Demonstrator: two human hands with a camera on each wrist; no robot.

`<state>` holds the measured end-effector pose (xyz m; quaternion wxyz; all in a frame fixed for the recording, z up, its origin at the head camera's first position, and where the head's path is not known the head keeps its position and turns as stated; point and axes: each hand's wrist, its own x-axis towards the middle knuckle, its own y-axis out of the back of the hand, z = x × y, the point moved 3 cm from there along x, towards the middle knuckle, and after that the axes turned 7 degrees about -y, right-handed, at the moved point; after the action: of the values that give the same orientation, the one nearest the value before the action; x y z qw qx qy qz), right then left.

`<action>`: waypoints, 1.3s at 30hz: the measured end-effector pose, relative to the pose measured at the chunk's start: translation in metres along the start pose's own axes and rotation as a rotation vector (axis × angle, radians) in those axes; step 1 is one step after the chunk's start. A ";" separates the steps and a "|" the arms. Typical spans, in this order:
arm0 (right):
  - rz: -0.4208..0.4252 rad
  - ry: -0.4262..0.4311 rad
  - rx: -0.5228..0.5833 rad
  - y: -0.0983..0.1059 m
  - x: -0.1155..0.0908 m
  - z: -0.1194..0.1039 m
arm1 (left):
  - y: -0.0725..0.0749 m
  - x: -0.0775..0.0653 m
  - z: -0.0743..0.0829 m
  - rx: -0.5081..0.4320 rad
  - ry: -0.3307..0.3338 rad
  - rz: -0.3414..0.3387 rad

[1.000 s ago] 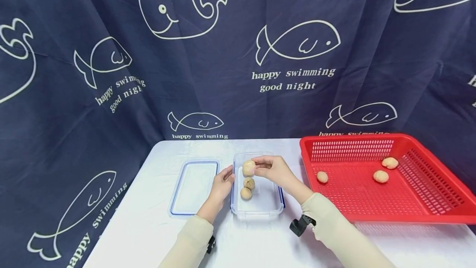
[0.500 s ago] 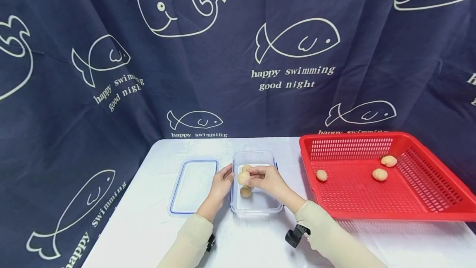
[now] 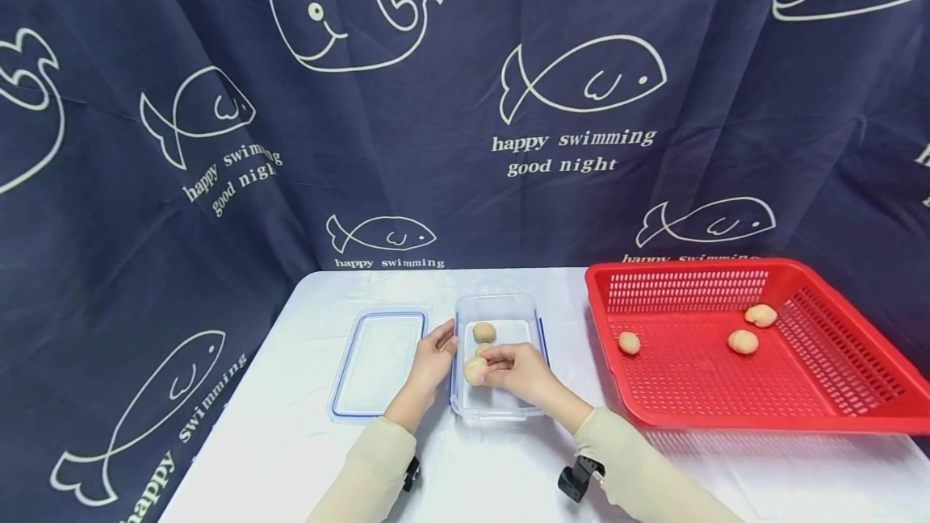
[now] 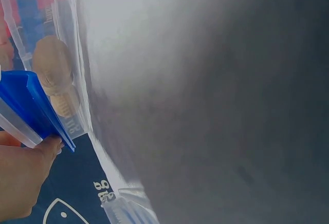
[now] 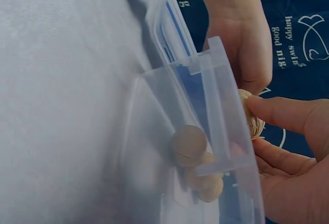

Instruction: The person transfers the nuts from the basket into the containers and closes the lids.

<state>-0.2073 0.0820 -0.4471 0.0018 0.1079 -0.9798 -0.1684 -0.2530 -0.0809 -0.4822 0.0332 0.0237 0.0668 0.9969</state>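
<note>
A clear plastic food container (image 3: 503, 418) with blue side latches stands uncovered in the head view. Walnuts lie in it in a row, among them a walnut (image 3: 483, 332) near the far end; three show through the wall in the right wrist view. My right hand (image 3: 525, 370) pinches another walnut (image 3: 475, 370) between thumb and fingers over the container, hiding part of the row. At the left side, my left hand (image 3: 432, 361) grips the container by its blue latch (image 4: 32, 103), which is swung outward in the left wrist view.
The container's lid (image 3: 381, 363), clear with a blue seal, lies flat to the left. On the right stands a red perforated basket (image 3: 697, 410) with three walnuts in it, one being a walnut (image 3: 743, 341) near its middle. A dark blue printed curtain (image 3: 465, 103) hangs behind the table.
My right hand has moved the held walnut toward me along the row, from the container's far end to its nearer part. The far walnut has come into sight. My left hand stays put.
</note>
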 end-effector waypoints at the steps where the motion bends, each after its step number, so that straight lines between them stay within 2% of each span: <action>1: -0.003 -0.002 -0.005 -0.001 0.000 0.001 | 0.000 0.000 0.000 0.002 -0.002 0.000; 16: -0.007 -0.015 -0.123 -0.011 -0.003 0.009 | -0.001 0.000 0.001 -0.001 -0.008 0.004; 25: -0.033 0.003 -0.148 -0.007 -0.003 0.006 | -0.001 -0.001 0.003 0.004 -0.004 0.002; 32: -0.050 0.091 -0.167 0.005 -0.003 -0.005 | -0.001 0.000 0.001 0.006 0.000 0.012; 39: -0.100 0.149 -0.117 0.015 0.000 -0.016 | -0.001 -0.001 0.002 0.014 -0.009 0.008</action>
<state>-0.2104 0.0909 -0.4272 0.0725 0.1686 -0.9589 -0.2166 -0.2514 -0.0800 -0.4808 0.0294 0.0289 0.0734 0.9964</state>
